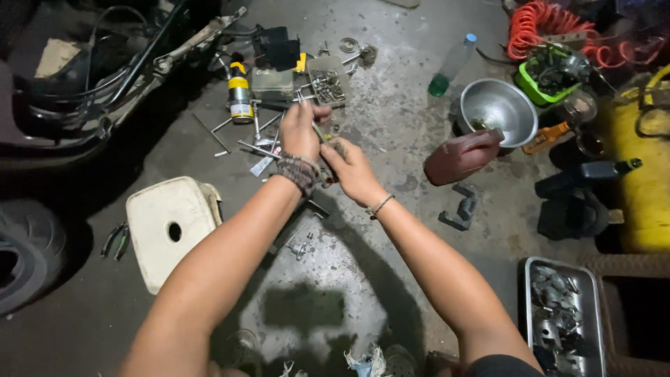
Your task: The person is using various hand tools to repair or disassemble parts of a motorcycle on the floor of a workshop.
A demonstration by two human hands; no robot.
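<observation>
A white stool [169, 227] sits at eight o'clock, a metal bowl [498, 108] at two. My left hand [300, 132] and right hand [352, 169] both grasp a thin tool [315, 129] at centre.

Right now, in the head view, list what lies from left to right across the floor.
Tyre → white stool → left hand → right hand → brown jug → steel bowl → yellow tank.

The stained concrete floor [391, 126] carried a white stool [167, 227], a steel bowl [497, 106], a plastic bottle [452, 65], a tray of bolts [328, 82] and scattered tools [244, 139].
</observation>
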